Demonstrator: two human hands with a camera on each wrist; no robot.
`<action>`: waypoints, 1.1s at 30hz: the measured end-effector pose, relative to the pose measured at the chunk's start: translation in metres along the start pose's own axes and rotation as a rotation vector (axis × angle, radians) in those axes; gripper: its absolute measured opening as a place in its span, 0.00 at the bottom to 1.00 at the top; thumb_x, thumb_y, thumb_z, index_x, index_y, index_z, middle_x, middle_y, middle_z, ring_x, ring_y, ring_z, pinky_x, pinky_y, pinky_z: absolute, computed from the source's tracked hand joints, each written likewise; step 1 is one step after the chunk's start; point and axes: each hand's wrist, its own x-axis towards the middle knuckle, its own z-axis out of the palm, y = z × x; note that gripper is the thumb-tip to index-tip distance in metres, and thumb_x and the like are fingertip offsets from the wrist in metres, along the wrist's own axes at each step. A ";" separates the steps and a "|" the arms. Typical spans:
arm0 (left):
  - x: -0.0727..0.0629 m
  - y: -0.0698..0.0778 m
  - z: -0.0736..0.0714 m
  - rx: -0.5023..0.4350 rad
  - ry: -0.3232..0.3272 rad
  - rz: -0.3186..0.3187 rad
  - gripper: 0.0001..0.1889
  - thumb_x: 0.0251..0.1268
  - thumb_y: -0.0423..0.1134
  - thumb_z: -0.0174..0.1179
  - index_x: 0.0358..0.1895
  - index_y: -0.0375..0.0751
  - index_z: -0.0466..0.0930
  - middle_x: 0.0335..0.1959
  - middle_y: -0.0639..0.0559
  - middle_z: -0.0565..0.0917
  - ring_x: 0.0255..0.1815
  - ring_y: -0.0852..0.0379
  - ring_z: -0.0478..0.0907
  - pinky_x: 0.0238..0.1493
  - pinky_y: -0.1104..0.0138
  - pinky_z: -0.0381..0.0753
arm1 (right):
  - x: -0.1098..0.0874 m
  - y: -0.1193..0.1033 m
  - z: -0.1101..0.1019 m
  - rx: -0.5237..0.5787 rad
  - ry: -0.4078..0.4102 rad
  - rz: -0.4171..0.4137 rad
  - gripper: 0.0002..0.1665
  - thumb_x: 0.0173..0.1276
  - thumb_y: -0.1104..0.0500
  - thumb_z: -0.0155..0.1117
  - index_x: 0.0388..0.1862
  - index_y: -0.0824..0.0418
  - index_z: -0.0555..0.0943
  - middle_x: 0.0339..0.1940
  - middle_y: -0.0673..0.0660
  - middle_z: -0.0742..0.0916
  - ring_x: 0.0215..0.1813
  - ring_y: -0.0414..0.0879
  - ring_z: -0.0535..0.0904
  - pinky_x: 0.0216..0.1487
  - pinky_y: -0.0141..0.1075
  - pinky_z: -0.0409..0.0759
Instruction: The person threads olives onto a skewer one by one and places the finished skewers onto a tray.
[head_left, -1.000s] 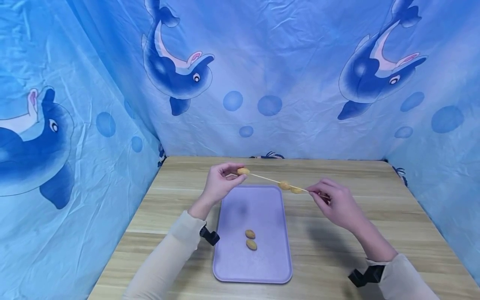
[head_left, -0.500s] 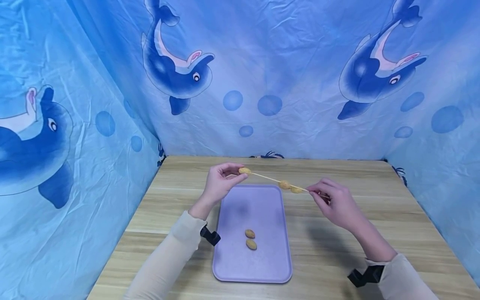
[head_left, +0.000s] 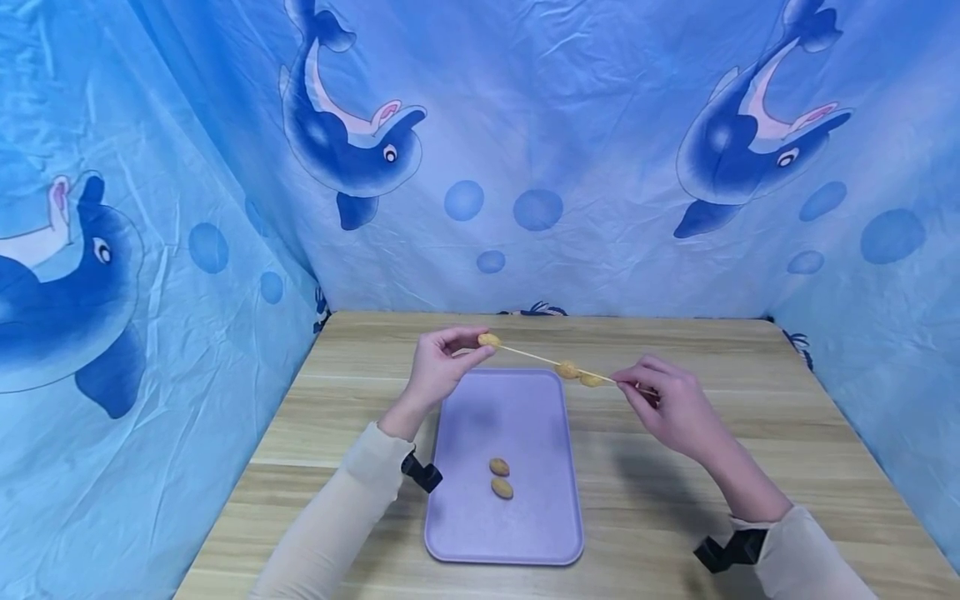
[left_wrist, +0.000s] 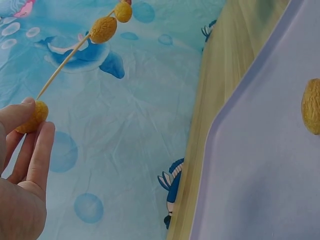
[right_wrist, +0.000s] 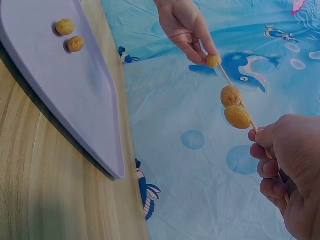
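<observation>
My left hand pinches a wrinkled golden oval piece, like a dried date, between thumb and fingertips. The piece sits at the far tip of a thin wooden skewer. Two more such pieces, one golden oval and its neighbour, are on the skewer close together, nearer my right hand. That hand grips the skewer's other end, thumb and fingers curled round it in the right wrist view. The skewer is held above the far end of a purple tray, sloping down to the right.
Two loose golden pieces, the upper one and the lower one, lie on the tray. Under the tray is a wood-grain table. A blue dolphin-printed cloth stands behind and at both sides.
The left hand and its piece have shifted very slightly right, toward the right hand. The right hand and the two pieces near it look almost unmoved.
</observation>
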 end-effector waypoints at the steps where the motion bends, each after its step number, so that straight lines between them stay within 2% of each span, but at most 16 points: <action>1: 0.000 0.000 0.000 0.001 0.003 0.000 0.16 0.62 0.28 0.76 0.53 0.30 0.89 0.46 0.40 0.92 0.42 0.64 0.89 0.49 0.70 0.93 | 0.000 0.000 0.000 0.001 0.002 -0.003 0.13 0.64 0.75 0.75 0.41 0.59 0.92 0.30 0.45 0.83 0.25 0.30 0.66 0.22 0.19 0.66; 5: 0.000 0.001 0.000 0.008 0.007 0.001 0.16 0.62 0.30 0.76 0.53 0.31 0.90 0.45 0.42 0.93 0.41 0.65 0.89 0.48 0.70 0.92 | 0.001 0.000 0.000 0.004 0.003 -0.008 0.14 0.64 0.74 0.75 0.42 0.58 0.92 0.30 0.45 0.83 0.24 0.30 0.66 0.22 0.19 0.66; 11: -0.001 0.000 0.001 0.007 -0.009 0.013 0.16 0.62 0.28 0.76 0.53 0.28 0.89 0.47 0.37 0.92 0.42 0.65 0.89 0.48 0.71 0.92 | 0.002 -0.002 0.000 -0.012 -0.017 0.009 0.13 0.64 0.74 0.75 0.42 0.59 0.93 0.30 0.46 0.84 0.24 0.30 0.67 0.23 0.18 0.67; 20: -0.002 -0.006 0.001 0.000 -0.012 0.002 0.15 0.62 0.28 0.76 0.51 0.28 0.89 0.42 0.50 0.93 0.41 0.64 0.89 0.47 0.70 0.92 | 0.004 -0.004 0.004 -0.025 -0.025 0.001 0.12 0.63 0.75 0.75 0.41 0.61 0.93 0.30 0.48 0.85 0.25 0.31 0.68 0.23 0.19 0.68; 24: -0.004 -0.007 0.002 -0.016 -0.015 -0.021 0.14 0.62 0.28 0.75 0.51 0.29 0.90 0.41 0.54 0.92 0.41 0.63 0.89 0.47 0.70 0.93 | 0.004 -0.005 0.008 -0.021 -0.025 -0.006 0.12 0.63 0.74 0.76 0.41 0.60 0.93 0.29 0.47 0.85 0.25 0.30 0.68 0.22 0.18 0.67; 27: -0.006 -0.006 0.004 -0.029 -0.021 -0.043 0.14 0.63 0.28 0.75 0.51 0.30 0.89 0.41 0.54 0.91 0.41 0.63 0.89 0.47 0.69 0.93 | 0.004 -0.006 0.011 -0.015 -0.025 -0.011 0.12 0.64 0.73 0.76 0.41 0.59 0.93 0.29 0.47 0.85 0.25 0.30 0.67 0.22 0.18 0.67; 33: -0.007 -0.008 0.007 -0.034 -0.022 -0.047 0.14 0.64 0.29 0.75 0.52 0.31 0.90 0.41 0.54 0.91 0.42 0.62 0.89 0.48 0.70 0.92 | 0.005 -0.008 0.015 -0.006 -0.022 -0.003 0.11 0.64 0.73 0.76 0.40 0.60 0.93 0.28 0.47 0.84 0.24 0.30 0.66 0.22 0.18 0.67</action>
